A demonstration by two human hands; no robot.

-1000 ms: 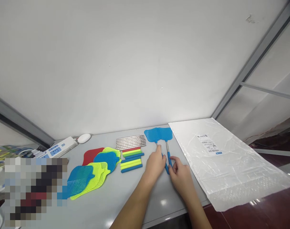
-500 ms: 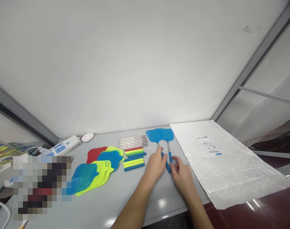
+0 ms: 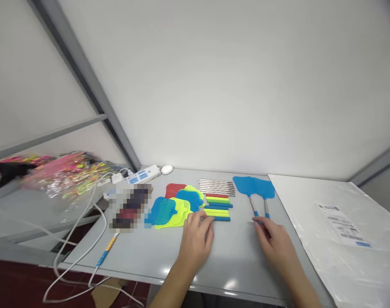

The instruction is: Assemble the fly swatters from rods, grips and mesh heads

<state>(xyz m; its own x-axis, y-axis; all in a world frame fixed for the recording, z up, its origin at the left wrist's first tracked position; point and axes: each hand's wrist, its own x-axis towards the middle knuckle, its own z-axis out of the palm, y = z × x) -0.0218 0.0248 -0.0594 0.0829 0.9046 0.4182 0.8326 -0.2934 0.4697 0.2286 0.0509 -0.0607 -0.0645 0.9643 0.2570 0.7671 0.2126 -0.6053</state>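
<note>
Nearest, at the left of the front edge of the grey table [image 3: 235, 261], a cable with a yellow-and-blue sleeve [image 3: 106, 251] runs over the side, so a passing arm could snag it and drag whatever it joins. Beyond, the left hand [image 3: 196, 239] is loosely curled, its fingertips at the left ends of the coloured tubes [image 3: 218, 211] and by the pile of mesh heads [image 3: 164, 210]; the right hand [image 3: 273, 241] bends over the handle ends of two blue swatters [image 3: 254, 187], whose heads overlap just right of the tubes. The fingers hide their own undersides, so I cannot tell whether either hand grips or merely touches. Being round, the tubes would probably roll out of their row if nudged, and the loosely stacked heads could slide if the left wrist brushed them. A pull on one swatter might drag the other, because they lap. Behind the tubes, metal rods [image 3: 217, 187] lie side by side, likely to scatter at a knock. For containers, a white mailer [image 3: 300, 201] lies flat at the right, label up, its inside out of sight; far left, clear plastic bags [image 3: 76, 171] hold a jumble of bright, multicoloured pieces.
</note>
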